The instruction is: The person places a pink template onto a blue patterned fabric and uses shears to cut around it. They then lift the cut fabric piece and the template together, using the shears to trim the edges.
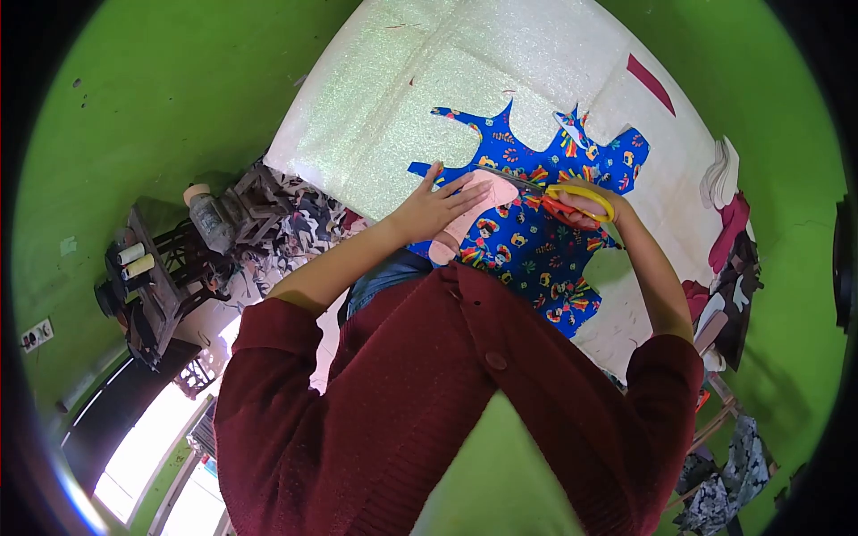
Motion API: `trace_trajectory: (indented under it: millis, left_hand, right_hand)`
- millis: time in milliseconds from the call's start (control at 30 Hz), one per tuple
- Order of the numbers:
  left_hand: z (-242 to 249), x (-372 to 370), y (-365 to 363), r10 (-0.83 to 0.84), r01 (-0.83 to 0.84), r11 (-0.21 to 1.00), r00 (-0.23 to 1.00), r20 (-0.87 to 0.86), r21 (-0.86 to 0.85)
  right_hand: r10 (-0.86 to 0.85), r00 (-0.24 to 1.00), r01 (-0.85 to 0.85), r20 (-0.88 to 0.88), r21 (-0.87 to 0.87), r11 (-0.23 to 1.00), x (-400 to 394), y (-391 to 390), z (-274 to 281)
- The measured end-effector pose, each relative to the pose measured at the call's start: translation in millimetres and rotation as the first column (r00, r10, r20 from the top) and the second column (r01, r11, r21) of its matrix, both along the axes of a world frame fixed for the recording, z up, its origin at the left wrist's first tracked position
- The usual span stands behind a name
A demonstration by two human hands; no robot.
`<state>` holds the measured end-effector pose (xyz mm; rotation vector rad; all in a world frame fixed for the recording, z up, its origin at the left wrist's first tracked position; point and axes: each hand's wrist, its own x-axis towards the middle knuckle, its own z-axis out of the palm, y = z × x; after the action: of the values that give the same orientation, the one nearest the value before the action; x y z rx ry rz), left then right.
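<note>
My right hand (590, 204) is wrapped around the scissors (576, 193), which have yellow and orange handles. Their blades point left across a blue printed fabric (536, 241), close to the upper end of a pink sole-shaped template (493, 189). Flat on that template lies my left hand (438, 210), fingers stretched out and thumb apart, pressing it against the fabric. The fabric's edge has several curved cut-outs. Whether the blades are apart is too small to tell.
Under the fabric is a table with a pale glittery cover (420, 80). A maroon strip (651, 85) lies at its upper right, white sole-shaped pieces (720, 174) at its right edge. Left stand a jar (210, 219), thread spools (136, 261) and a heap of scraps (299, 219).
</note>
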<state>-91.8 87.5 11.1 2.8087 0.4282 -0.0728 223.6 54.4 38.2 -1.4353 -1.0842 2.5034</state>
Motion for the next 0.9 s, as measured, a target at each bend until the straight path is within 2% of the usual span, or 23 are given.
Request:
trace_trajectory:
  millis: [167, 233, 367, 433, 533, 633, 900]
  left_hand:
    - [-1, 0, 3, -0.032, 0.032, 0.999, 0.999, 0.001, -0.033]
    - [-2, 0, 3, -0.036, 0.035, 0.999, 0.999, -0.019, -0.026]
    - [-2, 1, 2, -0.026, 0.026, 0.999, 1.0, -0.012, -0.018]
    - [-2, 0, 2, -0.001, 0.001, 1.0, 1.0, -0.004, -0.018]
    - [-3, 0, 2, -0.009, 0.009, 1.0, 1.0, -0.01, -0.023]
    - [-3, -1, 3, -0.023, 0.023, 0.999, 1.0, -0.008, -0.025]
    - [-2, -1, 4, -0.018, 0.018, 0.999, 1.0, -0.002, -0.049]
  right_hand:
    - [0.045, 0.998, -0.046, 0.031, 0.035, 0.998, -2, 2, 4]
    - [0.063, 0.997, -0.064, -0.048, -0.029, 0.998, -5, 7, 9]
    - [0.085, 0.994, -0.091, -0.065, -0.095, 0.991, -2, 9, 7]
    - [0.093, 0.996, -0.093, 0.007, -0.011, 0.996, -1, 9, 4]
    - [0.051, 0.998, -0.05, -0.035, 0.052, 0.997, -3, 9, 9]
    - [0.012, 1.0, -0.011, -0.004, 0.069, 0.998, -6, 6, 12]
    - [0.056, 0.998, -0.056, -0.007, 0.048, 0.997, -7, 10, 13]
